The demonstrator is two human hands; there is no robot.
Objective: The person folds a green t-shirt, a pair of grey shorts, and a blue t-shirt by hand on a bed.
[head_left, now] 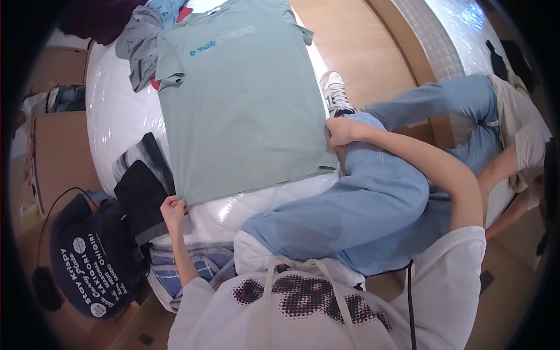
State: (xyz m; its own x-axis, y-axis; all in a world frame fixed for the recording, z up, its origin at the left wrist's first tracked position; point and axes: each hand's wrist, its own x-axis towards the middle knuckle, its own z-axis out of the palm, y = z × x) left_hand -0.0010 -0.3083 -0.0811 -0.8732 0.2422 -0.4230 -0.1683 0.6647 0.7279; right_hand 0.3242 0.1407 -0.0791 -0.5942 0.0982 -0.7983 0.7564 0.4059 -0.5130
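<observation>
A pale green T-shirt lies spread out, print side up, on a plastic-covered mattress. Its collar points away from me and its hem faces me. At the hem's left corner, my left hand pinches the fabric. My right hand has its fingers closed at the shirt's right edge, a little above the hem; my leg in blue jeans is right beside it. The fingertips of that hand are partly hidden.
Folded dark clothes and a blue patterned cloth lie at the left. Crumpled grey garments sit at the far left. Another person in jeans sits at the right, near a second mattress. Cardboard boxes stand farther left.
</observation>
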